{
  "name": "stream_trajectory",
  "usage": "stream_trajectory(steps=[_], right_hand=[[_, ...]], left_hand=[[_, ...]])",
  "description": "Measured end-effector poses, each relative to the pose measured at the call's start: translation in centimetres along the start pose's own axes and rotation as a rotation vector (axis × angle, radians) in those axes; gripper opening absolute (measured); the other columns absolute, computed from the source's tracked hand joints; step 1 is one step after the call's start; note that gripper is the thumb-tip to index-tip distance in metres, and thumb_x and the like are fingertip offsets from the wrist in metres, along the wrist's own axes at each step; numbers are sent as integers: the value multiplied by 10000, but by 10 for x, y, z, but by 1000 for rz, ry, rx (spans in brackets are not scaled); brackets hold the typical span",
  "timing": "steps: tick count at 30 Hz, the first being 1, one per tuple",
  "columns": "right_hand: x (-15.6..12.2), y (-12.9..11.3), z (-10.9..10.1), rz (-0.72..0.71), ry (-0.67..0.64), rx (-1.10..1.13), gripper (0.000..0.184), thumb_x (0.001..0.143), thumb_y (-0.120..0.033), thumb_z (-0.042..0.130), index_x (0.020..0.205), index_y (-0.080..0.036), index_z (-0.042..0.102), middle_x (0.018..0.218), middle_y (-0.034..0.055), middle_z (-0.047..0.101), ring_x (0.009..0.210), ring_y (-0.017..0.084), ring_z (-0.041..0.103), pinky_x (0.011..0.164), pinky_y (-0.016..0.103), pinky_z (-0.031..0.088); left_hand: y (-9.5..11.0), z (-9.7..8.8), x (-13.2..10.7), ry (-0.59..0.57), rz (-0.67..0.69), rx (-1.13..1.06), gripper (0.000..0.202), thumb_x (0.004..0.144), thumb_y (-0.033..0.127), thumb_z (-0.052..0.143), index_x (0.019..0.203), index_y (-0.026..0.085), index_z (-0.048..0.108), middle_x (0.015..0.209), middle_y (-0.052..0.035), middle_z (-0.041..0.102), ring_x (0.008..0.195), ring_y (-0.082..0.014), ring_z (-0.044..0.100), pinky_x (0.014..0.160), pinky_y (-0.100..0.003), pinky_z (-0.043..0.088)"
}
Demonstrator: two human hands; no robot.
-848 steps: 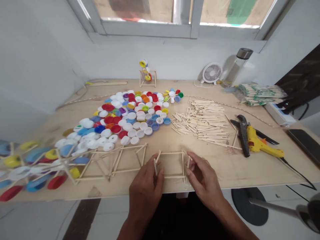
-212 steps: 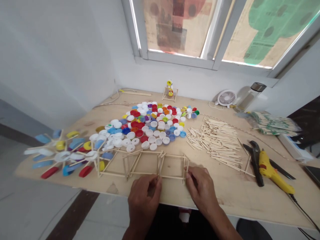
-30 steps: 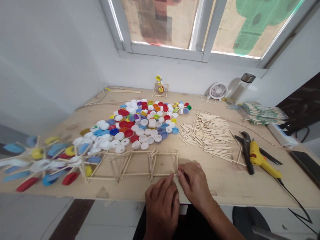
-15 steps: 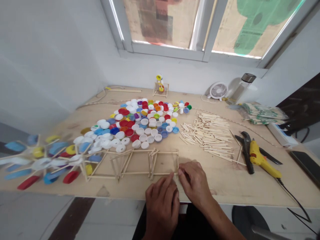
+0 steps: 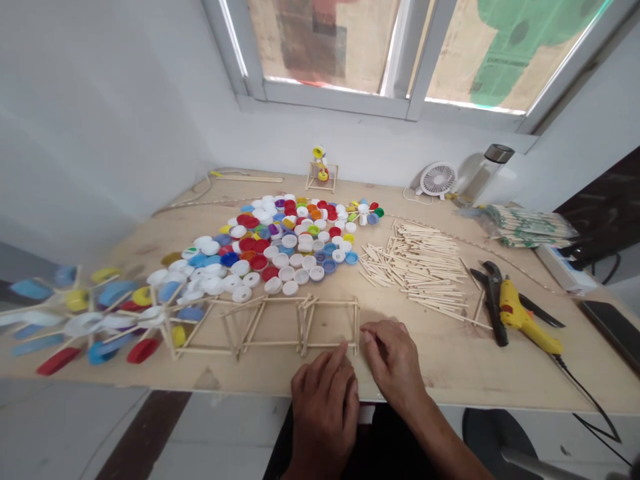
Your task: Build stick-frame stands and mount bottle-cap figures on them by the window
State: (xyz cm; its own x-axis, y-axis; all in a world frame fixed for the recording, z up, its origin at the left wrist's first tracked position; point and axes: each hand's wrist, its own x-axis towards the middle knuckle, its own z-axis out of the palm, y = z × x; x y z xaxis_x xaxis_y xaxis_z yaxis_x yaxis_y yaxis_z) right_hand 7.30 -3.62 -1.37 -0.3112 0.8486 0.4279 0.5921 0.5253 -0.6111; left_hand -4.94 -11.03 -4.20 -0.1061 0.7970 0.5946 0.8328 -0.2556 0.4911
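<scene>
While the left hand lies fingers slightly apart, one tip near the stick frame at twelve o'clock, the right hand curls, that frame at nine o'clock; whether its fingertips meet is unclear.

From where I stand, the person's left hand lies palm down, knuckles up, its fingers stretched forward and close together, the forefinger reaching farthest. The right hand rests just beside it, a little farther forward, fingers loosely curled and the thumb tip near the forefinger. The bare right forearm slants back toward the body, its wrist almost straight.
</scene>
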Motion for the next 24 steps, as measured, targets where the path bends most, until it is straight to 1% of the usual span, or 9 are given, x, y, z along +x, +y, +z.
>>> stream_trajectory(steps=[5, 11, 16, 24], right_hand=[[0, -1, 1, 1, 13, -12, 160, 891, -185, 465, 884, -193, 625, 781, 36, 687, 751, 177, 627, 741, 321, 416], [0, 0, 1, -4, 13, -22, 170, 896, -189, 461, 874, -193, 630, 786, 36, 693, 750, 172, 629, 755, 320, 416], [0, 0, 1, 2, -6, -23, 160, 892, -179, 467, 885, -194, 625, 787, 31, 696, 750, 173, 629, 745, 319, 410], [0, -1, 2, -5, 7, -8, 149, 887, -169, 474, 887, -191, 621, 784, 30, 690, 747, 178, 620, 742, 318, 397]], left_hand=[[0, 1, 0, 7, -3, -14, 162, 831, 121, 492, 906, 176, 625, 1094, -92, 680, 1034, -230, 562, 898, -404, 359], [0, 6, -2, 78, 7, -20, 175, 851, 136, 464, 881, 179, 631, 1067, -87, 691, 1014, -229, 569, 887, -406, 360], [0, 6, -2, 56, -2, -28, 164, 845, 133, 478, 889, 183, 628, 1078, -80, 689, 1016, -227, 568, 892, -408, 360], [-1, 5, -1, 54, 9, -16, 176, 856, 146, 455, 882, 183, 625, 1080, -85, 686, 1008, -234, 570, 878, -415, 366]])
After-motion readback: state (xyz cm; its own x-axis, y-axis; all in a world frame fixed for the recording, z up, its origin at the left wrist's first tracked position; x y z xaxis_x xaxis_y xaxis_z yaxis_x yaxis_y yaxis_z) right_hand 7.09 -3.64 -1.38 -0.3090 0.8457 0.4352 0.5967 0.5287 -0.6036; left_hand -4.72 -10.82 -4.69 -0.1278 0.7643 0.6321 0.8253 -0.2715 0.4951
